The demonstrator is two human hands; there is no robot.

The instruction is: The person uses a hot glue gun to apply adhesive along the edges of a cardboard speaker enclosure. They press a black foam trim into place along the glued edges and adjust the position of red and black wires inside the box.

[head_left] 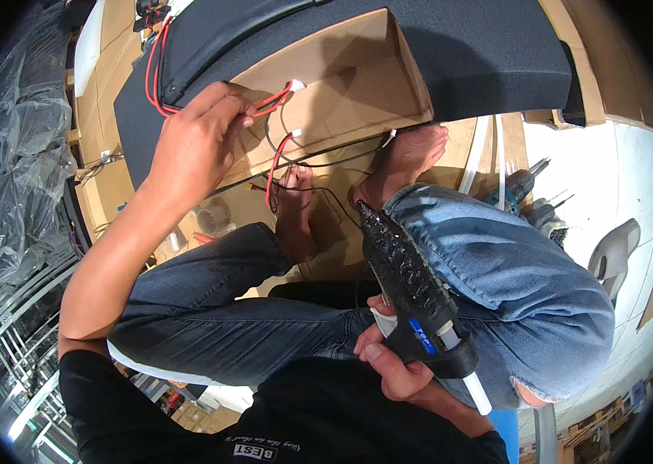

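Between the thumb and fingers of the left hand (201, 135), red wires (273, 99) are pinched at the open cardboard box (361, 89); in the right hand's (396, 362) curled fingers, a black hot glue gun (410, 282) is gripped above the jeans (520, 263).

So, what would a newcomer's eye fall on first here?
Probably the black glue gun in the right hand at lower centre, a white stick poking from its back. Then the red wires pinched in the left hand, beside the open cardboard box at the top.
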